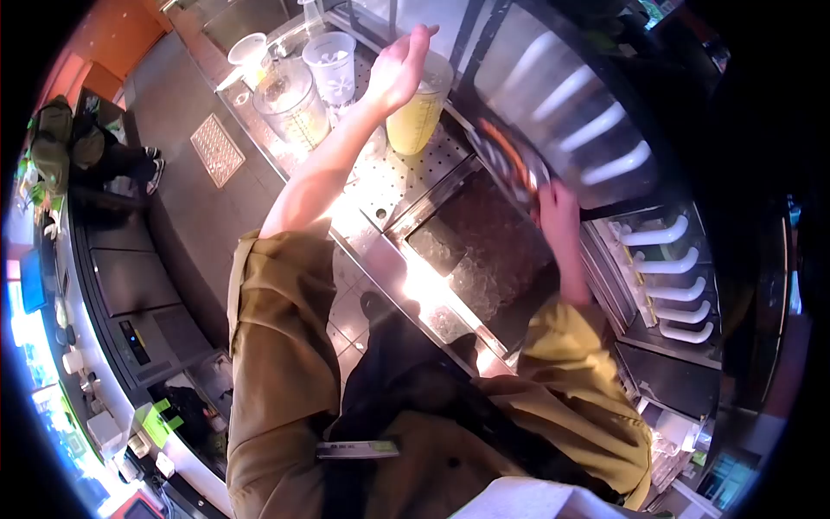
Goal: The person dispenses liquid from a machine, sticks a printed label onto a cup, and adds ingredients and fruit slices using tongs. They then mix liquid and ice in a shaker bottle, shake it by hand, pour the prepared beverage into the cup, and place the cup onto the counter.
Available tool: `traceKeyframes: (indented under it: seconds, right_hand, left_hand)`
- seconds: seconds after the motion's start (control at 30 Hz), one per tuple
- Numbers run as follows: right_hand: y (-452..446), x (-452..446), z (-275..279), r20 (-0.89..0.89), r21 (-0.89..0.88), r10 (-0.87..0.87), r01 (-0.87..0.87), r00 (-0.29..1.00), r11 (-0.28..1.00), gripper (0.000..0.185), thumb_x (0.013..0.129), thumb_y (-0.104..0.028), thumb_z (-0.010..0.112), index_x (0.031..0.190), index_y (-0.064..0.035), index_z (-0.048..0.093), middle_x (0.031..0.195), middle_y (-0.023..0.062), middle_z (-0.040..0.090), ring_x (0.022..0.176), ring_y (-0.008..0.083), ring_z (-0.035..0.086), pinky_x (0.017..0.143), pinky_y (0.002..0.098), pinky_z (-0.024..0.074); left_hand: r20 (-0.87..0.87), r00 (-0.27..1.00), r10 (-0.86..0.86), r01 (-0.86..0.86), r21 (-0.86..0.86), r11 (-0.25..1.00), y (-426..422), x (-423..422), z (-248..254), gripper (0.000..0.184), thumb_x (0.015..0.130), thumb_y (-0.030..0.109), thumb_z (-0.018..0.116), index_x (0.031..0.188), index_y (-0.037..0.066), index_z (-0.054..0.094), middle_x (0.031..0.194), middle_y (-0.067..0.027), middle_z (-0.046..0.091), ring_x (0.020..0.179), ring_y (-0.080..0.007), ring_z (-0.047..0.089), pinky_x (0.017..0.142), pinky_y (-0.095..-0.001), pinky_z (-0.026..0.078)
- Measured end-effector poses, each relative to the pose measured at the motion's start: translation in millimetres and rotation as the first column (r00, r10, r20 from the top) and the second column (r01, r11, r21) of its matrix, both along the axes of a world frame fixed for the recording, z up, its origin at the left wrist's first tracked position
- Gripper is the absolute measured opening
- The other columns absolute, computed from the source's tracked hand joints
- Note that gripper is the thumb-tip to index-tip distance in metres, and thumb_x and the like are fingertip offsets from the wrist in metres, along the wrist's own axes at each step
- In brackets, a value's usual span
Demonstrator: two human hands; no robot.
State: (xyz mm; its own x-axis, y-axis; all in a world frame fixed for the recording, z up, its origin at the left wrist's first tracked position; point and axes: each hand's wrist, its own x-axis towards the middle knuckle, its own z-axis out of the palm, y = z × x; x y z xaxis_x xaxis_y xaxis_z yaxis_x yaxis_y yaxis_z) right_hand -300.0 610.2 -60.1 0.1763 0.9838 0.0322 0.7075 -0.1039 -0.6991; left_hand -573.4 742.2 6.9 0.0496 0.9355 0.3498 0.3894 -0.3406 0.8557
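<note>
My left hand [402, 73] is at the top of a clear measuring pitcher [413, 121] with yellow liquid, its fingers bunched together near the rim. The pitcher stands on a perforated metal drainboard [415, 177]. My right hand [556, 208] is at the edge of a blurred panel [510, 160] with an orange streak, beside the open ice bin [488, 251]; what its fingers hold is too smeared to tell. An empty-looking clear pitcher [292, 99] and a white-patterned cup [331, 69] stand left of my left hand.
White curved handles [679, 285] line the right side. Another clear cup [251, 54] sits at the counter's far left. A person [112, 151] in dark clothes is at the far left, beyond the tiled floor with a drain grate [217, 150]. Dark cabinets [134, 277] stand at the left.
</note>
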Motion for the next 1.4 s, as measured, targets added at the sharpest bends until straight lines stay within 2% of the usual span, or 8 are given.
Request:
traceKeyframes:
  seconds: [0.07,0.23,0.43,0.63,0.77,0.97,1.3,1.4]
  right_hand:
    - [-51,22,-58,0.066,-0.307,-0.174,0.186,0.983,0.933,0.035,0.085,-0.033,0.045,0.078,-0.0012,0.059,0.071,0.0183,0.061,0.072,0.0336,0.062,0.064,0.043,0.0459]
    - [-114,38,-235,0.7,-0.514,0.13,0.37,0.702,0.774,0.023,0.081,-0.025,0.052,0.081,-0.0058,0.065,0.082,0.0157,0.065,0.077,0.0321,0.064,0.065,0.0406,0.0507]
    - [-160,13,-336,0.571,-0.604,0.508,-0.09,0.645,0.792,0.021,0.077,-0.023,0.055,0.082,-0.0062,0.066,0.08,0.0139,0.065,0.075,0.0311,0.065,0.063,0.039,0.0517]
    - [-138,32,-283,0.318,-0.635,0.254,0.007,0.913,0.772,0.022,0.076,-0.018,0.051,0.082,-0.0011,0.065,0.082,0.0224,0.062,0.082,0.0368,0.062,0.069,0.0434,0.0484]
    - [-148,102,-313,-0.201,-0.44,0.144,-0.221,0.969,0.87,0.024,0.078,-0.013,0.049,0.093,-0.0005,0.063,0.088,0.0241,0.061,0.085,0.0339,0.062,0.068,0.0384,0.0447]
    - [-144,68,-121,-0.249,-0.406,-0.085,-0.024,0.965,0.913,0.02,0.076,-0.011,0.05,0.082,0.0019,0.063,0.061,0.0077,0.059,0.054,0.0113,0.053,0.05,0.0277,0.0402]
    - [-45,-101,70,-0.23,-0.102,0.062,-0.087,0.971,0.991,0.022,0.082,-0.02,0.052,0.073,0.0001,0.057,0.054,0.0002,0.047,0.048,0.0105,0.046,0.047,0.0268,0.0365]
    - [-3,-152,93,0.135,-0.012,0.11,-0.11,0.985,0.994,0.037,0.083,-0.038,0.049,0.081,-0.003,0.061,0.064,0.0134,0.057,0.063,0.0247,0.057,0.061,0.0357,0.0425]
  left_hand:
    - [-0.014,1.0,0.024,-0.02,0.233,0.972,-9,-15,-1,0.057,0.092,0.046,0.023,0.117,0.005,0.053,0.115,-0.0189,0.055,0.11,-0.0337,0.049,0.096,-0.037,0.033]
    - [0.02,0.962,0.273,-0.263,0.344,0.901,-54,-73,20,0.046,0.095,0.034,0.028,0.113,0.001,0.056,0.109,-0.0093,0.06,0.103,-0.017,0.053,0.092,-0.029,0.037]
    - [-0.09,0.903,0.421,-0.367,0.348,0.863,-66,-166,25,0.034,0.088,0.029,0.054,0.103,0.0,0.061,0.092,-0.0067,0.064,0.085,-0.0115,0.056,0.078,-0.0243,0.042]
    - [-0.209,0.864,0.459,-0.414,0.227,0.882,-55,-185,5,0.04,0.087,0.037,0.051,0.105,0.002,0.06,0.098,-0.0174,0.062,0.093,-0.0267,0.06,0.081,-0.0327,0.044]
    - [-0.235,0.887,0.396,-0.365,0.166,0.916,-39,-173,-2,0.045,0.091,0.041,0.04,0.106,0.003,0.059,0.105,-0.0183,0.059,0.099,-0.0322,0.055,0.086,-0.0362,0.041]
    - [-0.304,0.938,0.17,-0.106,0.216,0.971,-24,-167,-8,0.047,0.093,0.039,0.032,0.106,0.001,0.058,0.107,-0.0152,0.058,0.102,-0.0315,0.053,0.09,-0.0357,0.039]
    - [-0.259,0.966,-0.018,0.048,0.111,0.993,-18,-179,-7,0.053,0.093,0.044,0.028,0.103,0.003,0.061,0.106,-0.0157,0.059,0.103,-0.0335,0.053,0.091,-0.0379,0.038]
    - [-0.12,0.992,-0.05,0.054,0.031,0.998,-16,-182,-11,0.058,0.093,0.048,0.023,0.109,0.005,0.06,0.109,-0.0172,0.058,0.108,-0.0334,0.051,0.093,-0.0369,0.036]
